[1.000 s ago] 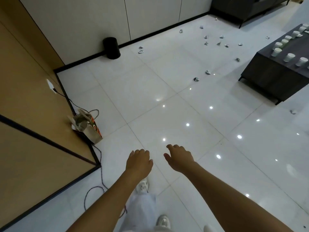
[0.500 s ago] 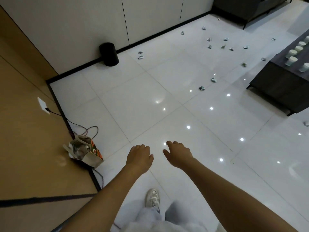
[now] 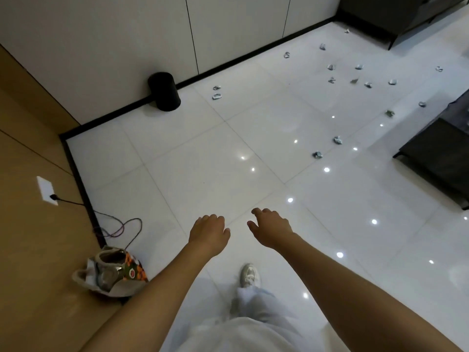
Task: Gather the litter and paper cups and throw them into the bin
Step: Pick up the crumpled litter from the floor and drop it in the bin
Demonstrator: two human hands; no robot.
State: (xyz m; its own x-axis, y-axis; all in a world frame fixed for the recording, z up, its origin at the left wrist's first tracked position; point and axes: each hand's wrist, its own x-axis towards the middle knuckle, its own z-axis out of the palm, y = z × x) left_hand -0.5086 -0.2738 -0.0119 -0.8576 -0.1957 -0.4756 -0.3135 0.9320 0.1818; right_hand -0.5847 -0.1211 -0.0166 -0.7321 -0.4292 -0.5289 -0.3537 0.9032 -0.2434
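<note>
The black bin [image 3: 164, 91] stands on the white floor [image 3: 203, 161] against the wall; two crumpled scraps [image 3: 216, 93] lie just right of it, and more litter [image 3: 337, 140] is scattered farther right, toward a dark low table [image 3: 436, 158]. Well in front of the bin, the left hand [image 3: 209, 233] and right hand [image 3: 272, 231] hang above the floor, fingers loosely curled, holding nothing. A paper bag [image 3: 111, 271] sits far nearer than the bin, by the wooden wall.

Left hand [image 3: 209, 233] and right hand [image 3: 272, 231] outstretched, palms down, fingers loosely curled, empty
</note>
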